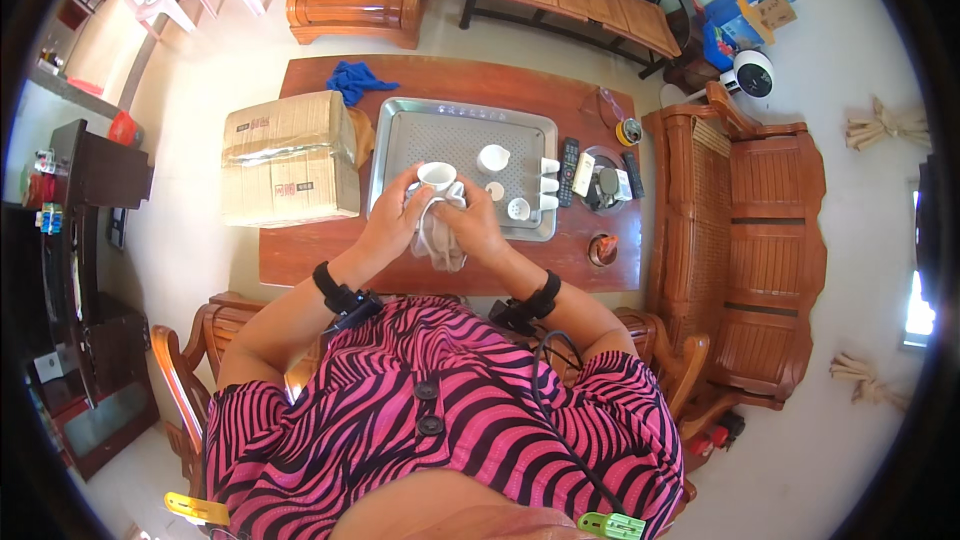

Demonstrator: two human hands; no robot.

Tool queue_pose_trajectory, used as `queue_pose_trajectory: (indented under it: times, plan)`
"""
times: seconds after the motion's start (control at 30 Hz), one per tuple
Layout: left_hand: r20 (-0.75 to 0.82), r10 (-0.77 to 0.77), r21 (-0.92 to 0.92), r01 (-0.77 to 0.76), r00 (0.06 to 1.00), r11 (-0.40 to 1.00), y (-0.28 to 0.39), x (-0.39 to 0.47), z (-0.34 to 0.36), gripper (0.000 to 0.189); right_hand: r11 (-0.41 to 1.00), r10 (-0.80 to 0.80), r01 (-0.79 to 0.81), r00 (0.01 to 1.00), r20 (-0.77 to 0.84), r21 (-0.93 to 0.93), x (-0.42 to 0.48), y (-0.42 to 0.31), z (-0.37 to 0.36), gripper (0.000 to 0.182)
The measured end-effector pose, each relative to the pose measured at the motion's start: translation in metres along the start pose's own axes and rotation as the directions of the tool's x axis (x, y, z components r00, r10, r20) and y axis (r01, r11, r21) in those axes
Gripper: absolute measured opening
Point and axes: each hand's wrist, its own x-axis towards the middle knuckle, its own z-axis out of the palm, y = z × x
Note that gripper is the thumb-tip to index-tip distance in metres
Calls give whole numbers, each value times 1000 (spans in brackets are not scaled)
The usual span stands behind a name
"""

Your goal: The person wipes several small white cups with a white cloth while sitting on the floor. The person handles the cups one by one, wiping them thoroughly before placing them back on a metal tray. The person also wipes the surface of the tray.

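Note:
My left hand point(394, 214) holds a white cup point(436, 174) above the near left part of a metal tea tray point(427, 131). Against the cup's near side, my right hand point(476, 223) grips a pale cloth point(439, 244), whose loose end hangs below both hands. A white pouring pitcher point(493, 158) stands on the tray's perforated surface. Closer to me lie a round white lid point(494, 191) and a small white piece with holes point(518, 208), perhaps a strainer. Three small white cups point(549, 184) rest in a row at the tray's right rim.
On the wooden table point(315, 259), a cardboard box point(289, 157) flanks the tray's left side, with a blue cloth point(356, 81) behind it. To the right are remote controls point(569, 165), a round dish of items point(606, 184), a tin point(628, 132) and a brown container point(603, 250).

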Motion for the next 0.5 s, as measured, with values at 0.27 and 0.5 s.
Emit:
queue_pose_trajectory:
  times: [0.27, 0.5]
  plan:
    - [-40, -80, 179, 86, 996, 980, -45, 4, -3, 46, 439, -132, 47, 991, -13, -897, 70, 54, -159, 47]
    - [-30, -362, 254, 357, 932, 899, -95, -60, -30, 37, -38, 69, -146, 986, -148, -989, 141, 118, -298, 23]
